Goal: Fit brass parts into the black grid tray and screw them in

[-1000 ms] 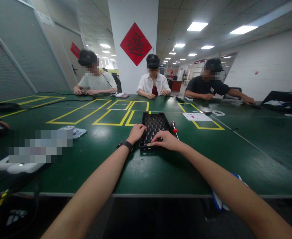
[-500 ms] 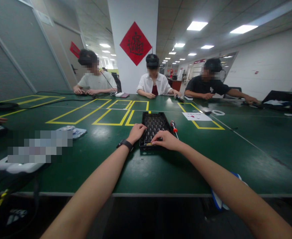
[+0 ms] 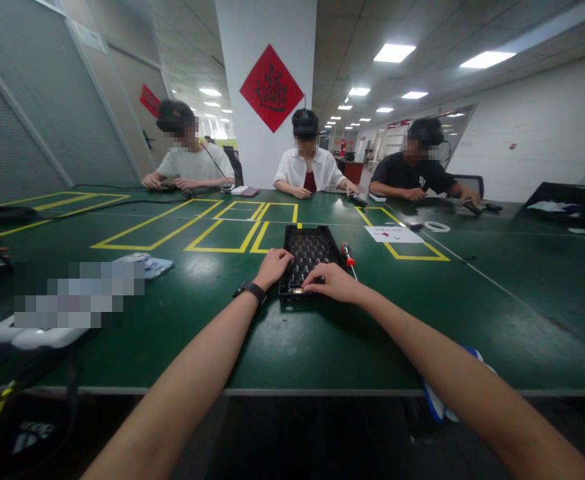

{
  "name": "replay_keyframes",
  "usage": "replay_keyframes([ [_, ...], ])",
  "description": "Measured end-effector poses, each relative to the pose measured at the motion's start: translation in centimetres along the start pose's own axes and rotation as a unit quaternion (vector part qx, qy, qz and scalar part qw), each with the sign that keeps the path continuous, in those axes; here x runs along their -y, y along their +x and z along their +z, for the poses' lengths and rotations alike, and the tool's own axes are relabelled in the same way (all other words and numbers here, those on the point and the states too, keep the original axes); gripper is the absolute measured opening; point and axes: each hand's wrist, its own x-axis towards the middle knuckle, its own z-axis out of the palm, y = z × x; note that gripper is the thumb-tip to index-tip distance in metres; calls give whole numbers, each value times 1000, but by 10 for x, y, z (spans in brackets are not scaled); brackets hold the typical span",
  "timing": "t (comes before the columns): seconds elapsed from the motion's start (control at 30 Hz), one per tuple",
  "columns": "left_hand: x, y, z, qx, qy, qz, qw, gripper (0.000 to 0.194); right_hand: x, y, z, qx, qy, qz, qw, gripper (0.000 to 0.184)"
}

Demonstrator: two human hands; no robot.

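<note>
Probably steadies black tray with half-curled left hand, pinching with right hand at metallic piece, cannot tell if gripping.

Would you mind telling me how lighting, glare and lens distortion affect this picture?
Head view: the ceiling lights look blown out, and pale glare patches mark the green tabletop; head view: wide-angle distortion seems to stretch the forearms toward the bottom edge; head view: the black tray is dark inside, and the small piece by the right hand is hard to identify.
</note>
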Motion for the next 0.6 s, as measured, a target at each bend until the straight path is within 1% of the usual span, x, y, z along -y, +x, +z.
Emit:
replay_keyframes([
  [0.33, 3, 2, 2, -2, 0, 1, 1000, 31, 0, -1, 0, 4, -3, 1, 1000, 20],
  [0.6, 1, 0, 1, -5, -7, -2, 1000, 31, 0, 0, -1, 6, -8, 8, 1000, 20],
])
